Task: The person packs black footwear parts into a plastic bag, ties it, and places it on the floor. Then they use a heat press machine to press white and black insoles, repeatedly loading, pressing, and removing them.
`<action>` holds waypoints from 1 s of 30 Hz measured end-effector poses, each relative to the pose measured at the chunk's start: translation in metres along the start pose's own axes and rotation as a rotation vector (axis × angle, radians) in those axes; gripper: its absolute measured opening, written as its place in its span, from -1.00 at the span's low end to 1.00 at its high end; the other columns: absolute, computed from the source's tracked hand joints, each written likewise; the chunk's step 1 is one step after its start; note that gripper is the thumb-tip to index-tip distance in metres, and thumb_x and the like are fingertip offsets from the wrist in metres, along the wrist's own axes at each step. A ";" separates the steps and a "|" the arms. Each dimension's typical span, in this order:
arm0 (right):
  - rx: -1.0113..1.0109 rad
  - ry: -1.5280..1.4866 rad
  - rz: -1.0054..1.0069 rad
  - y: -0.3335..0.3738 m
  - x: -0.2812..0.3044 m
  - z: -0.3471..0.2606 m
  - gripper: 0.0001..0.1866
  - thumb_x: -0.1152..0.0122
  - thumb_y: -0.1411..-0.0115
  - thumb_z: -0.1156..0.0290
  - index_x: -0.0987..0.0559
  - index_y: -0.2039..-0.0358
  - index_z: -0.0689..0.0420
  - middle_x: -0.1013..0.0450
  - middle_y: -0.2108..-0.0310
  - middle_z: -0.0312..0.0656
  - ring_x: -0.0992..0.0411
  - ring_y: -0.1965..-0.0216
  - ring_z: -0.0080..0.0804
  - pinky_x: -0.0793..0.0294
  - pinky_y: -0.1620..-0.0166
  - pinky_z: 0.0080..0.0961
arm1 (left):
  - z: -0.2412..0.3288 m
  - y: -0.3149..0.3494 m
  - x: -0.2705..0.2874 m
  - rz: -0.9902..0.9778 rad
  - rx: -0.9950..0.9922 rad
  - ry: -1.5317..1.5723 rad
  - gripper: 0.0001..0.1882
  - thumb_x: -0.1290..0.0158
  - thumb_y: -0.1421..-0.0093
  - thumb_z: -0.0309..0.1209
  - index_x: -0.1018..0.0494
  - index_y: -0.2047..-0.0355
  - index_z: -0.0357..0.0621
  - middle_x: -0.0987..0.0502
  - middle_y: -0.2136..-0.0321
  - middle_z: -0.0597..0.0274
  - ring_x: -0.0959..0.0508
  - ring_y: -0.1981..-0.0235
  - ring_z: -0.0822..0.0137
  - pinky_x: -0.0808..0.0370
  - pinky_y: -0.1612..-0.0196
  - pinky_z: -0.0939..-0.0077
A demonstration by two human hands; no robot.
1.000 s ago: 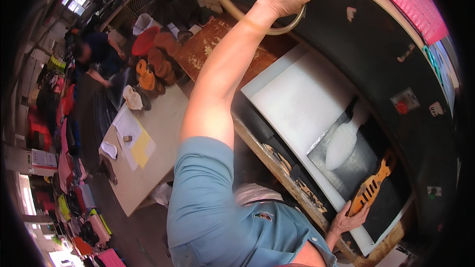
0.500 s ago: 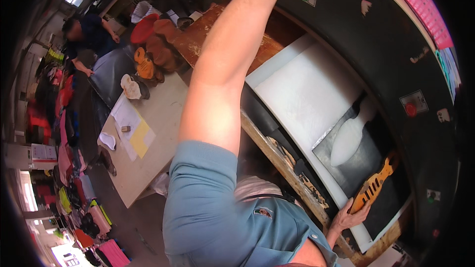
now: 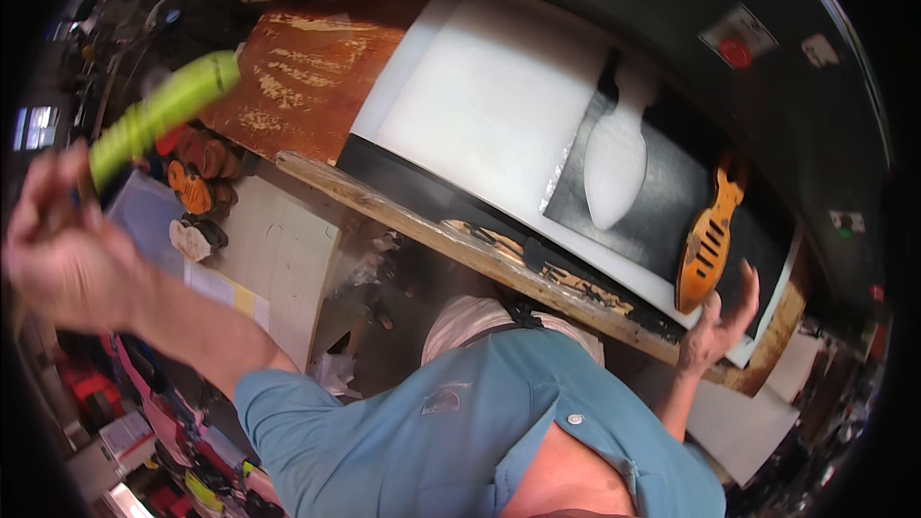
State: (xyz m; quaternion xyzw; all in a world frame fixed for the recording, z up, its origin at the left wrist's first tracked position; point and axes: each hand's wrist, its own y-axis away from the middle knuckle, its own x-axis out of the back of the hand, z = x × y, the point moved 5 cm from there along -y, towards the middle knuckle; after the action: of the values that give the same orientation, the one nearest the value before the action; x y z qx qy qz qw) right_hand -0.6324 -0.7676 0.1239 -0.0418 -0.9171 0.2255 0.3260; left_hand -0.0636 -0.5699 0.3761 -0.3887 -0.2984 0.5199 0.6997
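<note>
Your right hand (image 3: 715,334) is spread, empty, just beside the orange slotted sole-shaped plate (image 3: 705,254), whose long axis runs away from you. Your left hand (image 3: 72,259) half-curls at a lime-green tube (image 3: 163,115), grip unclear.

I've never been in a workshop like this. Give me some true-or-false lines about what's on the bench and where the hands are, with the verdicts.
1. The white shape lies left of the orange piece. True.
2. The orange piece is on the floor. False: it lies on the black sheet.
3. The right hand has its fingers spread near the orange piece. True.
4. The person wears red. False: the shirt is blue.
5. The left hand is near a lime-green thing. True.
</note>
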 end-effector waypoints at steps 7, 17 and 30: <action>0.800 -0.636 -0.957 0.070 -0.183 -0.204 0.07 -0.57 0.00 0.10 -0.24 -0.40 0.35 -0.37 -0.16 0.15 -0.37 -0.21 0.14 -0.39 -0.23 -0.01 | 0.033 0.171 0.021 -0.100 0.538 0.214 -0.43 0.36 -0.61 -0.02 -0.27 0.48 -0.11 -0.45 0.59 0.05 -0.49 0.63 0.23 -0.49 0.54 0.40; -0.011 -1.114 -1.689 0.250 -0.272 -0.263 -0.66 -0.41 -0.21 0.10 -0.67 0.25 0.14 -0.56 0.44 -0.13 -0.53 0.33 -0.31 -0.51 0.27 -0.35 | -0.005 0.289 0.083 -0.857 0.778 0.252 -0.18 -0.16 -0.32 0.13 -0.43 -0.18 -0.49 -0.52 -0.16 -0.23 -0.57 -0.14 0.04 -0.48 -0.12 0.30; 0.449 0.223 0.077 0.116 -0.112 -0.088 -0.75 -0.45 -0.18 0.40 -0.68 0.13 0.12 -0.62 0.16 -0.06 -0.56 0.09 -0.09 -0.55 -0.04 -0.25 | -0.210 0.482 0.118 -0.608 1.340 0.155 -0.65 -0.10 -0.48 -0.21 -0.55 0.27 -0.31 -0.51 0.54 0.33 -0.47 0.53 0.51 -0.43 0.41 0.56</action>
State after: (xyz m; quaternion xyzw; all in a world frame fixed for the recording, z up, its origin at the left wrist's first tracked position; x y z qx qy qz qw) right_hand -0.4989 -0.6545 0.0682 -0.0279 -0.8002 0.4298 0.4174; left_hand -0.0968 -0.4298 -0.1428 0.1862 0.0388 0.3450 0.9191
